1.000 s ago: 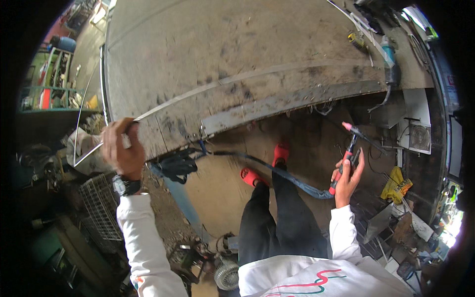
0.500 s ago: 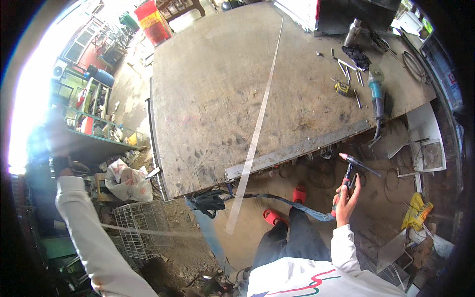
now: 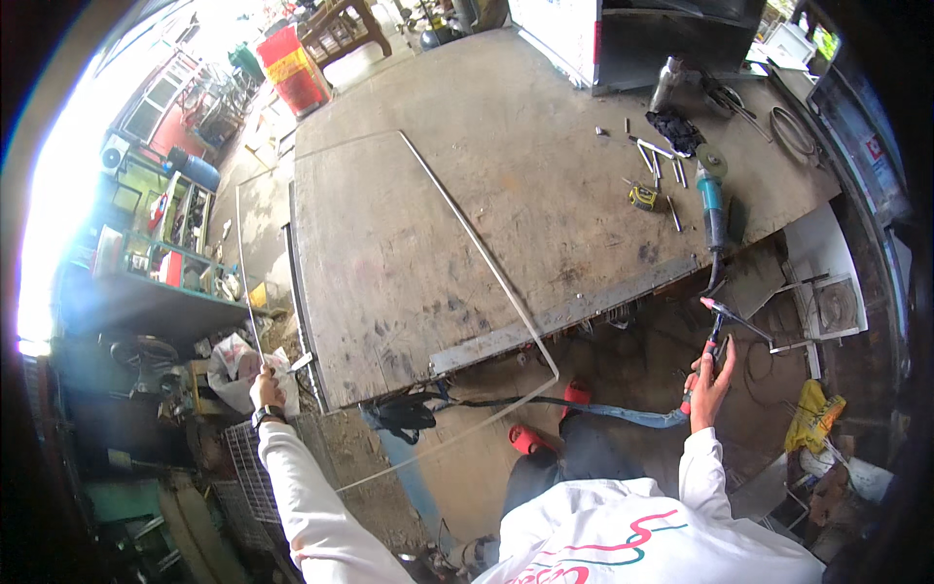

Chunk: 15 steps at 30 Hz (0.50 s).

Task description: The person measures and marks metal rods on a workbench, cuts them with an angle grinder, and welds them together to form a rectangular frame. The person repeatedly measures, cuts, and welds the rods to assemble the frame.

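At seven o'clock, beside the steel table (image 3: 409, 292), the left hand (image 3: 267, 387) grips a thin metal rod frame (image 3: 486, 268) lying across the tabletop. At four o'clock, the right hand (image 3: 710, 375) is wrapped around a welding torch (image 3: 718, 336).

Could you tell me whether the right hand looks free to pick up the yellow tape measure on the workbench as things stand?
Probably not right away. The right hand is closed around a welding torch below the bench edge, so it has no free grip. The yellow tape measure itself lies uncovered on the workbench.

steel bench (image 3: 467, 253), thin rod frame (image 3: 467, 238) across it, angle grinder (image 3: 712, 200), tape measure (image 3: 643, 198), metal offcuts (image 3: 658, 161), bottle (image 3: 665, 84)
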Available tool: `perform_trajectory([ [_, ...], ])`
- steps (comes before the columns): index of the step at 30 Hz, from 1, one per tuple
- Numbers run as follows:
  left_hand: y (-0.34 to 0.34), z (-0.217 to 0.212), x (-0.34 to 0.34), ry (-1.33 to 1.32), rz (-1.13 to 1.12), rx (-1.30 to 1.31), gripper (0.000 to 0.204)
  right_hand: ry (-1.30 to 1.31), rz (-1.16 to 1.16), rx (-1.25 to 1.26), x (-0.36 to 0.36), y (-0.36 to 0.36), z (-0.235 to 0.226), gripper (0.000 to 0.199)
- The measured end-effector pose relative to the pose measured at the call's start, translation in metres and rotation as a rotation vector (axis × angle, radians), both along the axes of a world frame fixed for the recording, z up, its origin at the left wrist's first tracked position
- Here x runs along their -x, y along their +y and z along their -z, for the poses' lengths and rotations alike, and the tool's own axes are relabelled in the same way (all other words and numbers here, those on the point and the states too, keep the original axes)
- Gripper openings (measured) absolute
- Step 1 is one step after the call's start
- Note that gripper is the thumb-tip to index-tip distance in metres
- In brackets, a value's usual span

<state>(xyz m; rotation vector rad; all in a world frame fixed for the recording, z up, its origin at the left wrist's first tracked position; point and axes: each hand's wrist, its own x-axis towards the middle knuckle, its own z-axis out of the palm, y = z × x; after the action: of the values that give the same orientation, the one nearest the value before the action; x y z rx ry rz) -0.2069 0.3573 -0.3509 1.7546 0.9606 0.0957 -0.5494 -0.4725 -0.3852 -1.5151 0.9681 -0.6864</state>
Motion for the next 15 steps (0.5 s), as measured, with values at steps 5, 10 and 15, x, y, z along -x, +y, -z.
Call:
perform_trajectory([
  [5, -0.059, 0.029, 0.038, -0.092, -0.160, 0.246, 0.036, 0.006, -0.121, -0.064, -0.027, 0.016, 0.001, 0.058],
  [10, -0.267, 0.097, 0.103, -0.184, -0.343, 0.545, 0.035, 0.007, -0.215, -0.016, -0.048, 0.018, -0.004, 0.060],
  [15, -0.419, 0.198, 0.152, -0.337, -0.459, 1.122, 0.049, 0.049, -0.314, -0.041, -0.059, 0.029, -0.015, 0.061],
])
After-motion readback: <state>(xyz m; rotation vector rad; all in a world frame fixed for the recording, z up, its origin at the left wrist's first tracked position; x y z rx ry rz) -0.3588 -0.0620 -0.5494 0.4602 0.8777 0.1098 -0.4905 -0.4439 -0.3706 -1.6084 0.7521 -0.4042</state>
